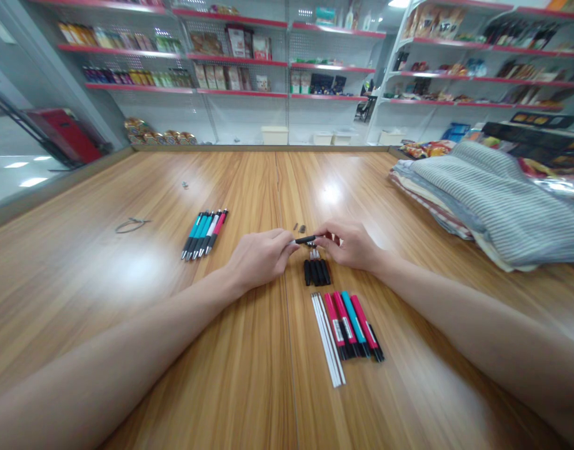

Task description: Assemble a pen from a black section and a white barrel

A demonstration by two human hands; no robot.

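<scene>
Both my hands meet over the middle of the wooden table (127,300). My left hand (261,256) pinches one end of a short black pen part (306,239), and my right hand (350,245) is closed on its other end. Just below lie several black pen grips (316,272) in a row. Nearer to me lie white refills (327,337) beside several red and teal pen barrels (352,325). A row of assembled pens (205,234) lies to the left.
Two tiny dark parts (299,228) lie just beyond my hands. A rubber band (130,224) and a small bit (185,184) lie at the left. Folded striped cloths (493,200) are stacked at the right. Store shelves (240,59) with goods stand behind the table.
</scene>
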